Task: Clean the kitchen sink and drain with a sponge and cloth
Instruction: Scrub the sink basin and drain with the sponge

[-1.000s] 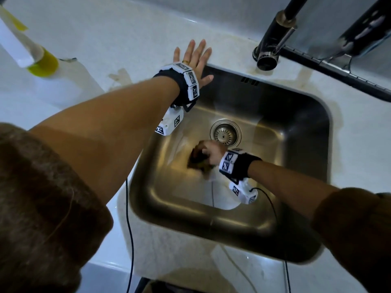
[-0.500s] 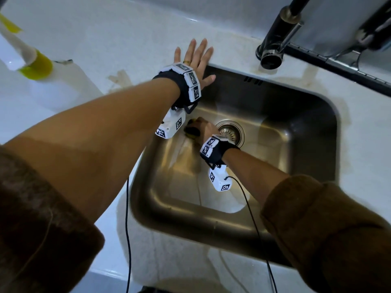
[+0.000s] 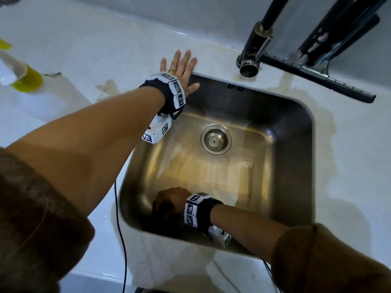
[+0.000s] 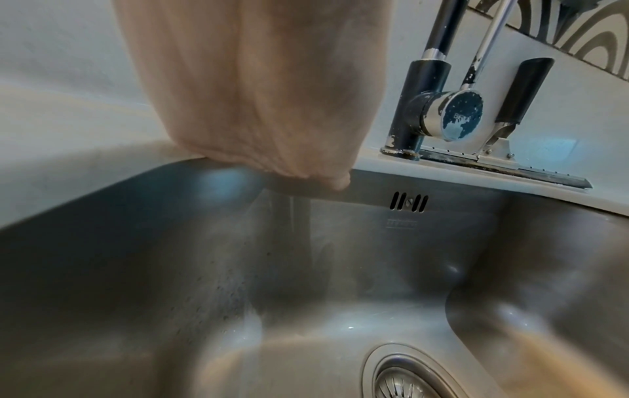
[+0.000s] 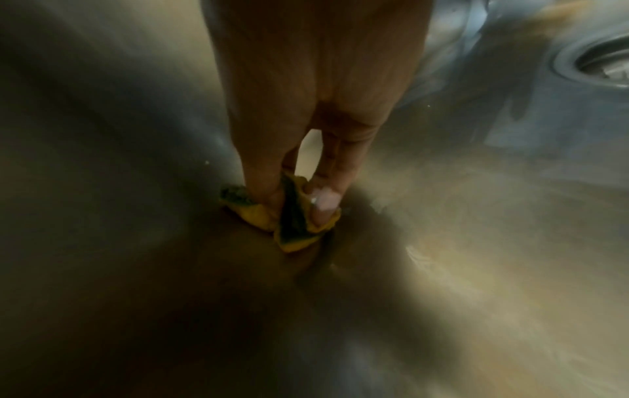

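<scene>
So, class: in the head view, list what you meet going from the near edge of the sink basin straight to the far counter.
Right hand gripping the sponge → drain strainer → overflow slots → faucet base.

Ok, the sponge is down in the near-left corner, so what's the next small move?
Probably sweep the yellow-and-green sponge right along the steel sink floor's near edge: the right hand pinches it there, while the left hand lies flat on the rim.
</scene>
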